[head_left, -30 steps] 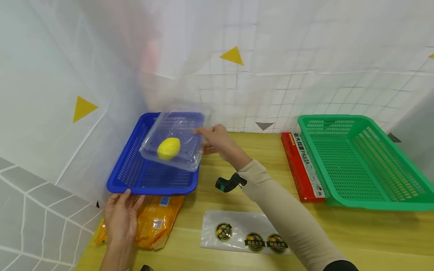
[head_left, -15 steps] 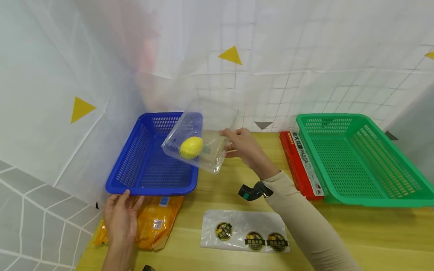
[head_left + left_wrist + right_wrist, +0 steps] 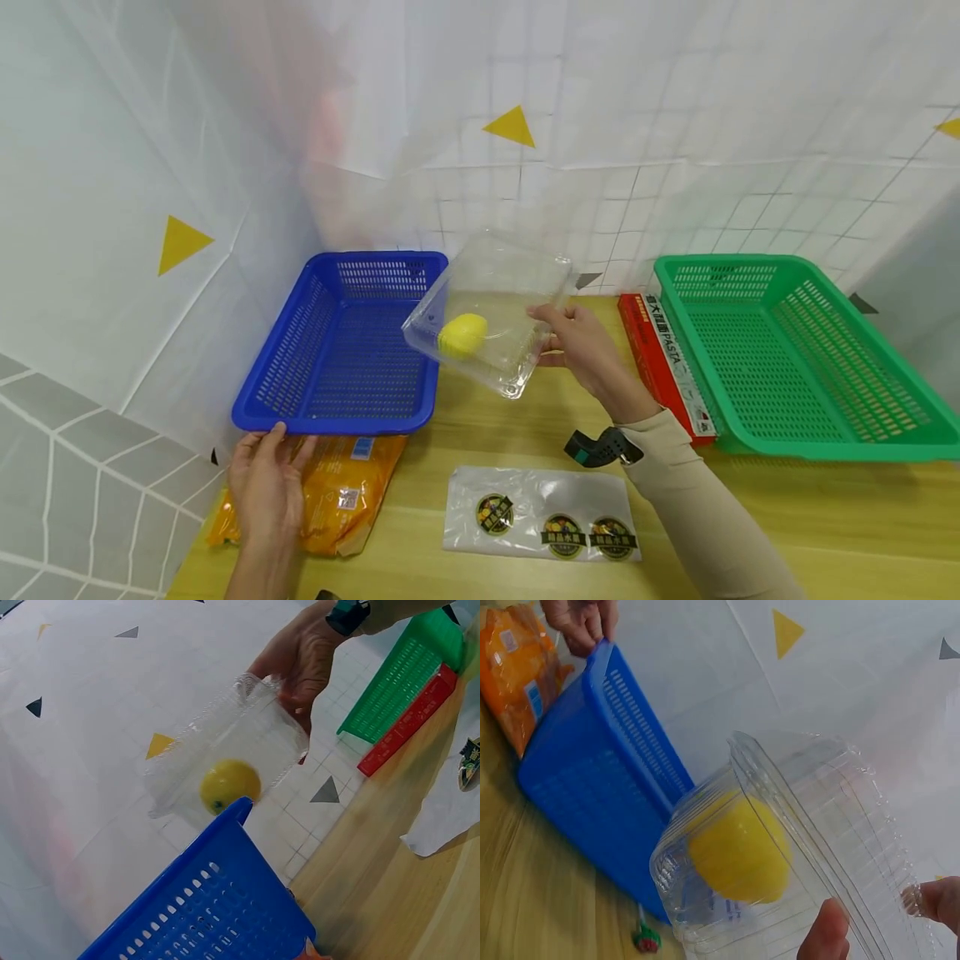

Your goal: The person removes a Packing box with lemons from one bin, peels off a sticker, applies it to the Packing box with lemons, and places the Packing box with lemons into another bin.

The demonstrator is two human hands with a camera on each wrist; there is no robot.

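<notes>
In the head view my right hand [image 3: 588, 350] pinches the right edge of a clear plastic clamshell container [image 3: 517, 292], thumb on one side and fingers on the other. A yellow lemon [image 3: 462, 335] lies inside it, at the lower left corner. The container is tilted and held in the air just right of a blue plastic basket [image 3: 337, 425]. My left hand [image 3: 268, 492] holds the front rim of that basket with its fingertips. The right wrist view shows the lemon [image 3: 739, 847] through the clear wall, close to the basket's side [image 3: 592, 802].
An orange package [image 3: 345, 500] lies partly under the left hand. A clear bag with round fruit stickers [image 3: 525, 483] lies at the front middle of the wooden table. A red pasta box [image 3: 652, 367] stands against a green basket [image 3: 750, 442] on the right. White sheeting hangs behind.
My right hand has carried the container and the lemon rightward, from over the blue basket to beside its right rim. The left hand has stayed at the basket's front rim.
</notes>
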